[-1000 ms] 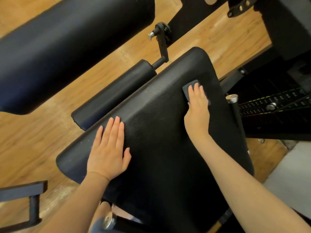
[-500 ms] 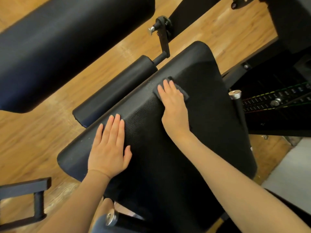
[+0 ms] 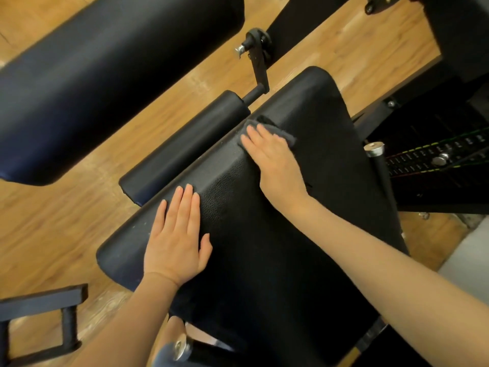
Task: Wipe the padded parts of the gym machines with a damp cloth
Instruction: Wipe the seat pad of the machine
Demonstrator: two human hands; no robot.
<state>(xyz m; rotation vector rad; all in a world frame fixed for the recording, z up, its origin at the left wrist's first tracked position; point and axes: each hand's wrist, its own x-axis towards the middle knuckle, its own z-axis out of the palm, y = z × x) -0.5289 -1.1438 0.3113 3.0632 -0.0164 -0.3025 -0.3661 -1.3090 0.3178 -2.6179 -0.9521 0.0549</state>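
A large black padded seat (image 3: 277,260) fills the middle of the view. My right hand (image 3: 275,160) presses flat on a dark grey cloth (image 3: 287,135) near the pad's far left edge; only the cloth's far end shows past my fingers. Flat on the pad's near left part lies my left hand (image 3: 177,237), fingers straight and together, holding nothing. A black roller pad (image 3: 185,147) runs alongside the seat's left edge. Across the upper left stretches a big dark padded bolster (image 3: 105,75).
A black lever with a metal knob (image 3: 255,59) stands past the roller. To the right are a chrome-capped post (image 3: 373,149) and a weight stack with a pin (image 3: 439,160). A black metal frame (image 3: 53,321) sits at the lower left on the wooden floor (image 3: 53,221).
My right hand has slid the cloth leftward across the pad, from near its right side to its left edge. My left hand has stayed in place.
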